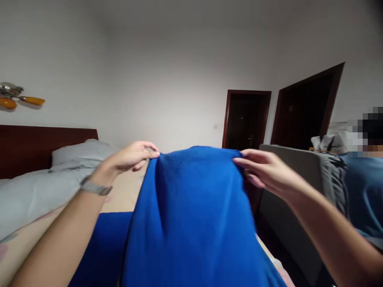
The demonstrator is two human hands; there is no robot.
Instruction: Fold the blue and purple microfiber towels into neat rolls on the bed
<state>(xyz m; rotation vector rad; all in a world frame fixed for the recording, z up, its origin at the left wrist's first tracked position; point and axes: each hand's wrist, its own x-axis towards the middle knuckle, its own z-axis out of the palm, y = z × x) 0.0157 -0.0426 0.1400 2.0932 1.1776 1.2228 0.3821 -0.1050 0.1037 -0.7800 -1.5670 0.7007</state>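
Observation:
A large blue cloth (pixel 197 199) hangs in front of me, stretched between both hands, its lower part running out of the bottom of the view. My left hand (pixel 133 156) pinches the upper left corner between thumb and fingertips. At the upper right corner, my right hand (pixel 261 169) grips the edge in the same way. The top edge bows slightly upward between them, and a vertical fold runs down near the left side. More blue fabric (pixel 103 243) lies flat on the bed at the lower left; whether it is the same piece is hidden.
The bed (pixel 121 195) has a light patterned sheet, a grey quilt (pixel 36 195), a pillow (pixel 80 153) and a dark wooden headboard (pixel 44 147). On the right stands a grey sofa (pixel 287 187), with a person in a blue shirt (pixel 363 191) beside it. Dark doors (pixel 247 119) are behind.

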